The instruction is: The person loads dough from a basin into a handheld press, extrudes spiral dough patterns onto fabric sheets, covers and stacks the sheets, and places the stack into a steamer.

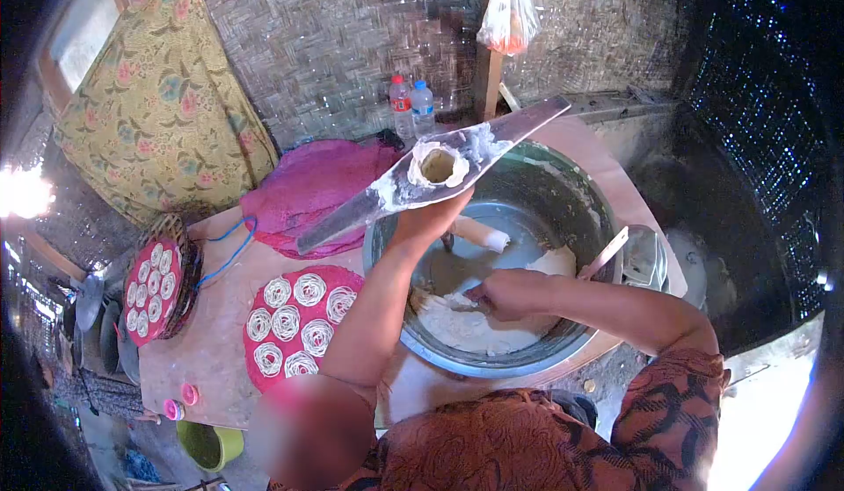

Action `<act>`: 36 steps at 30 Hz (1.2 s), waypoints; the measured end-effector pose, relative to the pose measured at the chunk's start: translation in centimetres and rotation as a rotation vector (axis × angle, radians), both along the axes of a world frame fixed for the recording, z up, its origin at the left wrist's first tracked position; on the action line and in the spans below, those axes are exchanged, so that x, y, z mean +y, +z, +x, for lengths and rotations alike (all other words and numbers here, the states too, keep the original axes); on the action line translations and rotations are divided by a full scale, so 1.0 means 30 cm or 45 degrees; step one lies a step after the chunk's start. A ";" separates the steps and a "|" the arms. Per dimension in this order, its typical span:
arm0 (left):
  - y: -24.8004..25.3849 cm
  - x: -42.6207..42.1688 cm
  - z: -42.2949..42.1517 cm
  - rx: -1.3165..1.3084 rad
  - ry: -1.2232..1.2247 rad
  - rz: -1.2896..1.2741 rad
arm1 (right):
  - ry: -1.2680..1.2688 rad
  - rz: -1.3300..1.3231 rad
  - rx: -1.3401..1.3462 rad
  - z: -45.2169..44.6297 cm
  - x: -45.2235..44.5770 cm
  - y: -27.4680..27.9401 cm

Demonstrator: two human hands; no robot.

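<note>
A long, dough-smeared board point(510, 132) with a round hole in its middle is tilted over a big metal basin point(576, 346). My left hand point(435, 218) is closed around its underside, partly hidden by the board. Below it, a pale cylinder point(479, 233) with a white end lies over the basin. Inside the basin, my right hand point(501, 295) has its fingers pressed together on pale dough point(457, 322); the fingertips are partly hidden. Left of the basin, a round pink mat point(290, 300) bears several white noodle-like coils.
Another pink mat with coils point(153, 290) rests on stacked woven trays at the left. Behind stand two bottles point(411, 109) and a pink cloth point(321, 188). A clear container point(644, 258) is right of the basin. A green bucket point(209, 445) is below the table edge.
</note>
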State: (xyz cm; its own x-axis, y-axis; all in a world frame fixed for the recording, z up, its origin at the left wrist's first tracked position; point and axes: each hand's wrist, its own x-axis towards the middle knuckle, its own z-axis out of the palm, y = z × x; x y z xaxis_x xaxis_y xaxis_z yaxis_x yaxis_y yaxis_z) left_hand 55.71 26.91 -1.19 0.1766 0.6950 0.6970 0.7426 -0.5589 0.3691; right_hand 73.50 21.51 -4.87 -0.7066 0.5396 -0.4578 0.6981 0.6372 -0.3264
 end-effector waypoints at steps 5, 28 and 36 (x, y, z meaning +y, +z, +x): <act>-0.021 0.012 -0.002 -0.043 -0.002 -0.064 | -0.044 -0.039 -0.082 0.007 -0.091 0.140; -0.005 -0.063 -0.006 -0.208 -0.145 -0.102 | 0.150 0.834 0.231 -0.156 -0.087 0.088; -0.010 -0.064 -0.013 -0.253 -0.058 -0.196 | 0.142 0.697 -0.134 -0.130 -0.055 0.084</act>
State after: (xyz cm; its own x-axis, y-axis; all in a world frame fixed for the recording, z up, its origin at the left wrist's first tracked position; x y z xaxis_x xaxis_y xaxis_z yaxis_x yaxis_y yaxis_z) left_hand 55.32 24.99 -1.50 0.0803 0.7902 0.6075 0.6225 -0.5158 0.5886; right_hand 69.61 19.88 -2.37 -0.7383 0.6430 -0.2034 0.6280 0.7655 0.1401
